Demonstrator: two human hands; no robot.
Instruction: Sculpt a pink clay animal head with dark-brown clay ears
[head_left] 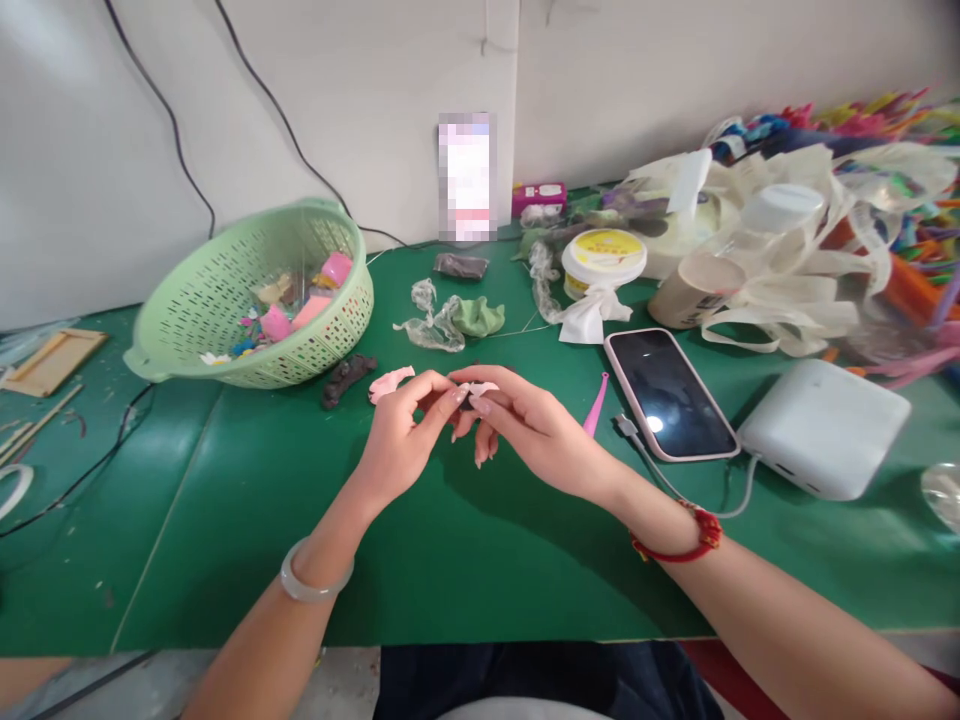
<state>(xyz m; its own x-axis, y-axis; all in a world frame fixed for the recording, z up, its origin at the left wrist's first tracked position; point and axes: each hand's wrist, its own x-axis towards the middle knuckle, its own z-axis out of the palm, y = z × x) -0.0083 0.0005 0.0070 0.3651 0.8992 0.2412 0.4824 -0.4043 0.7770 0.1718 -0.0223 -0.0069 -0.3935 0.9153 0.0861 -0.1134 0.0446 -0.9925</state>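
Both my hands meet over the middle of the green mat [450, 560]. My left hand [401, 435] and my right hand [525, 425] pinch together on a small pale pink clay piece [478, 389] held between the fingertips. A dark bit shows just under it. Another pink clay piece [390, 381] lies on the mat right behind my left hand, next to a dark brown clay lump [347, 377]. A pink tool [596, 403] lies just right of my right hand.
A green basket [225, 270] with small coloured items stands at back left. A phone [670, 392] and white charger box [825, 425] lie to the right, joined by a cable. Clear wrap and green clay [450, 320], a yellow-lidded tub [602, 258] and piled bags sit behind.
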